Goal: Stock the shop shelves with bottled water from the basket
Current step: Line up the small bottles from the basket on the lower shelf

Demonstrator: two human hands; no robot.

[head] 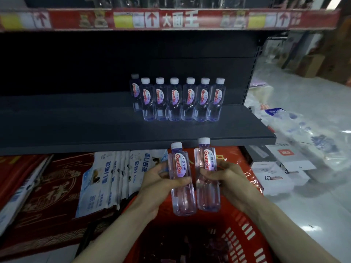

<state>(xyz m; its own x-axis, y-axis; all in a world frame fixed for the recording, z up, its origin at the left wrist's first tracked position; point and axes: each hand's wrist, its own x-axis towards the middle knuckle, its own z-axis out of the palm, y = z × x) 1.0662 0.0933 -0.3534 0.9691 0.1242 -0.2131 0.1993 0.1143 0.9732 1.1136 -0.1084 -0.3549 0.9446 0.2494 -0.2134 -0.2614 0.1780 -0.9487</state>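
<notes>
So the person is standing right at the shelving with a bottle in each hand. The left hand [161,179] is wrapped around one water bottle [181,179], and the right hand [224,177] is gripping a second bottle [207,175] just beside it, both upright with white caps up, nearly touching each other. They're held over the red basket [245,236], just below the front edge of the dark shelf [95,130].

On that shelf there's a neat row of six bottles [182,100] standing side by side toward the right end, labels facing out, plus a seventh bottle [135,92] tucked behind the leftmost one. The rest of the shelf to the left is bare.

The inside of the basket is pretty dark, looks like maybe more bottles down there but I honestly can't tell.

Lower shelf on the left has white snack packets [106,179] standing in a row next to some red boxes [47,186]. Crumpled clear plastic wrap [303,130] is lying on the floor off to the right, near some white cartons [273,177].
</notes>
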